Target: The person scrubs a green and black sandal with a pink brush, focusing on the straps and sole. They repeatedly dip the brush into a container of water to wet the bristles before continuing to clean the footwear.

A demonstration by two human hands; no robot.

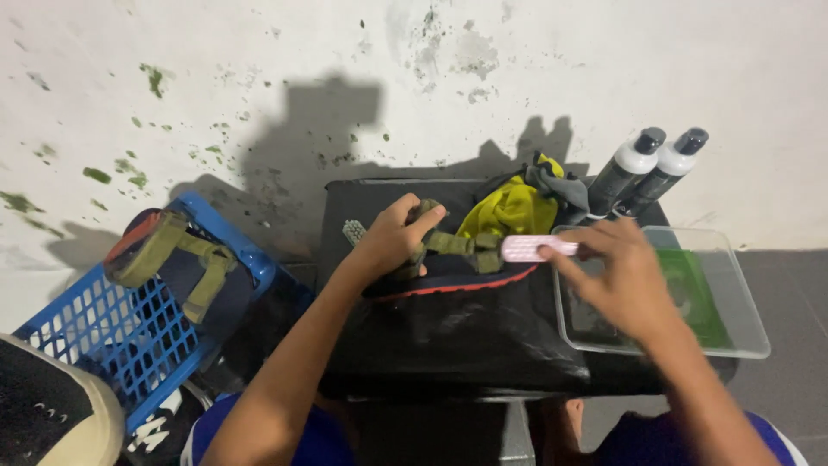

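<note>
My left hand (392, 237) grips a sandal (448, 259) by its olive green strap; the sandal has a dark sole with a red edge and lies on a black covered table (448, 336). My right hand (617, 276) holds a pink brush (526, 248) by its handle, just right of the sandal and over the edge of a clear plastic tub (742, 332). A small toothbrush head (354, 231) shows behind my left hand.
A yellow cloth (513, 207) and a grey rag lie at the back of the table. Two dark bottles (647, 173) with white bands stand by the wall. A blue plastic basket (129, 336) at left holds another sandal (177, 259). A black and cream shoe (47, 414) sits bottom left.
</note>
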